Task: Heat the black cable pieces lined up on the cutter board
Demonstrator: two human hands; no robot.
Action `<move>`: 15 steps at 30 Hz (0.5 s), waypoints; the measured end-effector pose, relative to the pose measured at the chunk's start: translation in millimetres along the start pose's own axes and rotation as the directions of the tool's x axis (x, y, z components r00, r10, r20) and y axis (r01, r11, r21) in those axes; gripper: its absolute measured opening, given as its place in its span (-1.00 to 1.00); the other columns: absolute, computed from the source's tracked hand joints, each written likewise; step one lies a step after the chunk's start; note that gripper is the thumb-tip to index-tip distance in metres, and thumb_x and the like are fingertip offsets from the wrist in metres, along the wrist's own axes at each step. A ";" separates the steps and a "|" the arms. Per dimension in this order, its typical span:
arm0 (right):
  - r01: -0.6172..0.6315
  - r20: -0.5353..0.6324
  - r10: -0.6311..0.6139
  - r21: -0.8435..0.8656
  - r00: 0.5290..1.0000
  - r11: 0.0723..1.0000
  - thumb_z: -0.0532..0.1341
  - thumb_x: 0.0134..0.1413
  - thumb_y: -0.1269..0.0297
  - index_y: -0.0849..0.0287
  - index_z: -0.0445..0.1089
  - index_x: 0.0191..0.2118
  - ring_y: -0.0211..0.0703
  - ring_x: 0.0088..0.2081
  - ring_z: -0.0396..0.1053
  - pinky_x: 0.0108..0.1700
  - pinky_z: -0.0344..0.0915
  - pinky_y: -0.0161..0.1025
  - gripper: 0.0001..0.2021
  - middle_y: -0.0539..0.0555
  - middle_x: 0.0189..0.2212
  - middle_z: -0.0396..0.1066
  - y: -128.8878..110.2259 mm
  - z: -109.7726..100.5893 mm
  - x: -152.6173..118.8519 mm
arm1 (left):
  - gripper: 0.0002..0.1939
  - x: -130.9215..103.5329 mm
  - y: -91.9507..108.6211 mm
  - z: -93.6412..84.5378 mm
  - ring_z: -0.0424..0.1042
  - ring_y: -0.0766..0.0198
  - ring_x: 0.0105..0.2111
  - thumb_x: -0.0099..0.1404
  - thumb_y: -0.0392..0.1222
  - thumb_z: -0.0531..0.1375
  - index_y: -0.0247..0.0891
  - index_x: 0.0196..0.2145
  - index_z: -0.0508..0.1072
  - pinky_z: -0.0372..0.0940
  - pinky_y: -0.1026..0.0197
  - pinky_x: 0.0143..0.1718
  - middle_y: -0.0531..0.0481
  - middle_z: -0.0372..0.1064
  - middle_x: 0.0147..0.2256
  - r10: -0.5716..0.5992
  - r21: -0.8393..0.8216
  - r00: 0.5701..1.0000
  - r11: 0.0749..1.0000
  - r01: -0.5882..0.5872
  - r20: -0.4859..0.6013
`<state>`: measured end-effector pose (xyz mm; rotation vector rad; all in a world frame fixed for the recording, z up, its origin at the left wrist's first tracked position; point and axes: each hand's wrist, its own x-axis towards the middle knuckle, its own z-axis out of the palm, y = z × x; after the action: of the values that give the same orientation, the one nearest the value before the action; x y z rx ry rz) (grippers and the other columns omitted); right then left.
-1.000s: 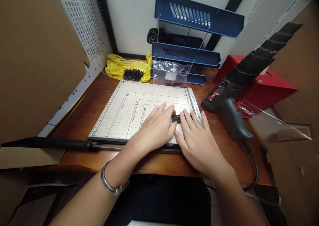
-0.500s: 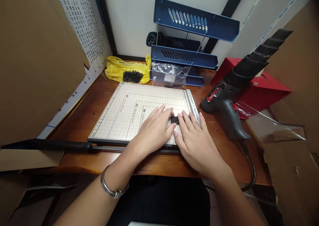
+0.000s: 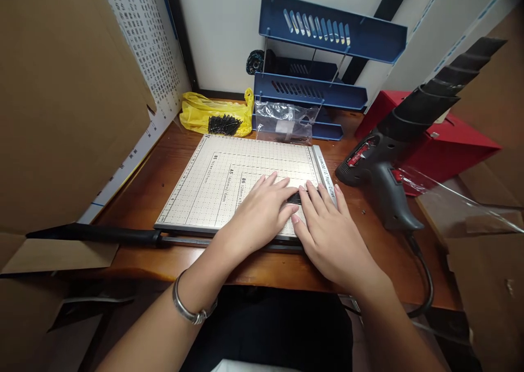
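A paper cutter (image 3: 192, 197) with a printed grid lies in front of me, its long black handle (image 3: 114, 234) at the left. On the right part of its board is a row of thin black strips (image 3: 293, 198), mostly covered by my hands. My left hand (image 3: 264, 211) rests on the board, fingers extended, with its index fingertip at the left ends of the strips. My right hand (image 3: 327, 227) lies flat across the strips, fingers stretched toward the cutter's right edge. Neither hand is closed around anything.
Behind the cutter are a yellow plastic bag (image 3: 194, 112) with a pile of thin black pieces (image 3: 224, 125), a clear plastic bag (image 3: 266, 122) and a blue tiered rack (image 3: 237, 90). A grey heat gun (image 3: 382, 175) and a red box (image 3: 458, 148) stand at right. Cardboard (image 3: 73, 115) walls the left.
My left hand's index finger has moved right, closer to my right hand, and covers more of the strips. The whole view has shifted slightly; the cutter stays put on the table.
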<state>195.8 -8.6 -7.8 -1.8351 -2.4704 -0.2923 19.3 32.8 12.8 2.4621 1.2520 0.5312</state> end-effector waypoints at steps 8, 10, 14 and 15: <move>0.016 -0.035 -0.016 0.000 0.999 1.000 -0.24 0.45 0.07 0.42 0.09 0.45 0.22 0.46 -0.01 0.50 -0.17 0.22 -0.32 0.29 0.44 -0.01 0.6 2.0 -0.8 | -0.47 -10.6 4.7 1.5 -0.09 -0.01 0.48 0.62 -0.10 -0.13 -0.23 0.44 0.13 -0.08 -0.14 0.46 -0.10 -0.02 0.46 0.009 0.192 0.996 0.981 -0.026 0.088; 0.018 -0.045 -0.018 -0.004 0.999 1.000 -0.26 0.45 0.07 0.43 0.10 0.44 0.23 0.46 0.01 0.50 -0.16 0.22 -0.32 0.29 0.44 0.00 0.8 3.0 -0.9 | -0.46 -12.4 6.3 2.3 -0.10 0.02 0.48 0.61 -0.10 -0.13 -0.23 0.45 0.12 -0.11 -0.14 0.47 -0.09 -0.02 0.46 -0.001 0.193 0.997 0.981 -0.014 0.079; 0.022 -0.071 -0.022 -0.010 0.997 1.000 -0.25 0.45 0.08 0.43 0.11 0.44 0.23 0.45 0.02 0.49 -0.13 0.22 -0.32 0.30 0.43 0.00 0.4 4.2 -0.7 | -0.42 -12.7 6.9 5.4 -0.10 0.05 0.48 0.62 -0.01 -0.14 -0.29 0.46 0.08 -0.14 -0.17 0.48 -0.13 -0.07 0.47 -0.035 0.174 0.999 0.984 0.029 0.032; 0.022 -0.076 -0.022 -0.009 0.997 1.000 -0.24 0.45 0.09 0.43 0.11 0.44 0.23 0.45 0.02 0.48 -0.12 0.23 -0.33 0.30 0.43 0.01 0.2 4.1 -0.6 | -0.38 -12.3 6.7 6.4 -0.11 0.04 0.48 0.61 0.04 -0.15 -0.35 0.45 0.08 -0.14 -0.18 0.49 -0.17 -0.09 0.47 -0.045 0.173 0.999 0.984 0.041 0.024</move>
<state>196.5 -8.4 -11.9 -1.7660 -2.4435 -0.3670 20.2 18.2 8.0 2.5658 1.3901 0.3913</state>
